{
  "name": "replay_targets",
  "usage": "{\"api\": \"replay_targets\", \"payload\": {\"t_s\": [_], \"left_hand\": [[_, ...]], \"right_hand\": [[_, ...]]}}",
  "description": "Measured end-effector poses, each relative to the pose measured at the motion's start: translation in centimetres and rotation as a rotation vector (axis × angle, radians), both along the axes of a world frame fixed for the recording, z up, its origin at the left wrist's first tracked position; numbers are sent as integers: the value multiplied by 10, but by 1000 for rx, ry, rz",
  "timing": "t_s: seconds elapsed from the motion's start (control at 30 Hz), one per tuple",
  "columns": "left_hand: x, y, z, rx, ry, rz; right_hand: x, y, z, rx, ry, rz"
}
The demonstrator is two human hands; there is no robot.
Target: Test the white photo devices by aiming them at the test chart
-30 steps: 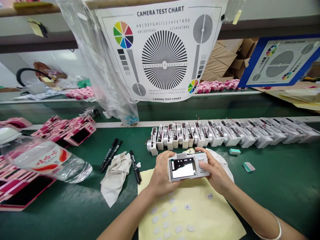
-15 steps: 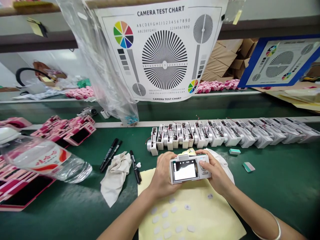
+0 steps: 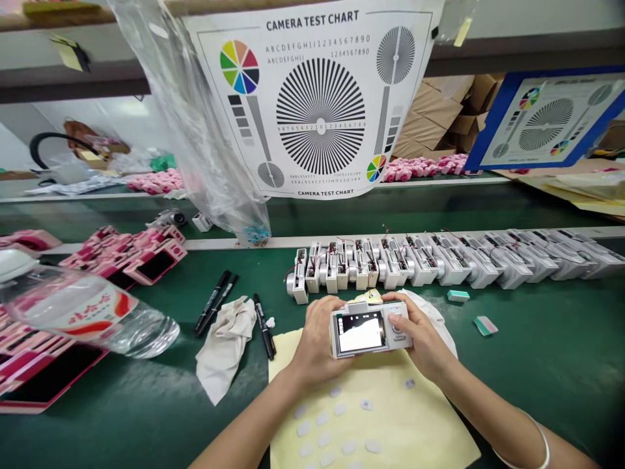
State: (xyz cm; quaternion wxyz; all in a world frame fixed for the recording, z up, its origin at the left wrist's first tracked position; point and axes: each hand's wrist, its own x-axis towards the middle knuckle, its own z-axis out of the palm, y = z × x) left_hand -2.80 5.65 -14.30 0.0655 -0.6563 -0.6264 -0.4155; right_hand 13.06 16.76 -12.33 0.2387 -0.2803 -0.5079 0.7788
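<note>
Both my hands hold a silver compact digital camera (image 3: 359, 332) level above a pale yellow sheet (image 3: 405, 417). My left hand (image 3: 317, 342) grips its left end, and my right hand (image 3: 424, 339) wraps its right end. The lit rear screen faces me and shows a bright, blurry picture. Several white oval pads (image 3: 322, 430) lie on the sheet below my wrists. A crumpled white cloth (image 3: 432, 319) sits partly hidden behind my right hand.
A row of partly assembled camera bodies (image 3: 415, 264) with loose wires lies just beyond my hands. Black markers (image 3: 212, 303), a rag (image 3: 224, 348), a water bottle (image 3: 88, 312) and pink-wrapped cameras (image 3: 122, 257) are on the left. A camera test chart (image 3: 319, 111) hangs ahead.
The camera has turned from a slight tilt to nearly level and shifted a little right. Its screen picture has changed. My hands still hold it.
</note>
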Motion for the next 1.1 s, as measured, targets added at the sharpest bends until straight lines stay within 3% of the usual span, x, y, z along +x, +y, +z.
{"api": "replay_targets", "payload": {"t_s": [1.1], "left_hand": [[-2, -1, 2, -72, -46, 40]], "right_hand": [[-1, 0, 1, -28, 35, 7]]}}
